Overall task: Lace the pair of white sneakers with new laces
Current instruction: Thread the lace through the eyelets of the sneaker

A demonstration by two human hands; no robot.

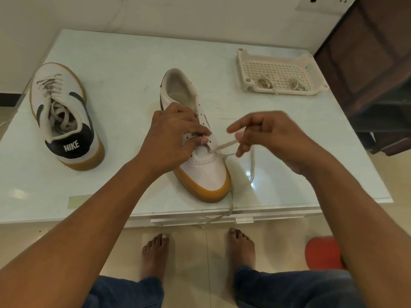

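We stand at the desk (pixel 124 70) with the open sneaker (pixel 206 172) set toe toward us near the front edge, so its eyelet rows face up and both hands reach them easily. Our left hand (pixel 175 132) lies over the middle of the shoe, its grip closed on the eyelet flap with the thumb at the lowest holes. We judge that this steadies the shoe and spreads the opening while the lace is drawn. Our right hand (pixel 264 138) hovers just right of the shoe, its grip clamped on the new lace (pixel 225 145), pinching the flat band a little way out from the lowest eyelets. The lace crosses the toe end of the opening, and its long free end runs past the toe, over the desk's front edge and down toward the floor. Only the bottom holes seem threaded, so the lacing looks barely begun.

The second sneaker (pixel 64 112) sits well apart at the left, heel toward us, with greyish laces through it; we cannot tell if those are old or new. At the far right a perforated tray (pixel 275 63) holds two coiled laces (pixel 265 82). A strip of tape (pixel 80 200) lies near the left front edge. A red object (pixel 322 252) sits on the floor. Nothing blocks our hands, though the hanging tail could snag on the desk edge or catch under our bare feet.
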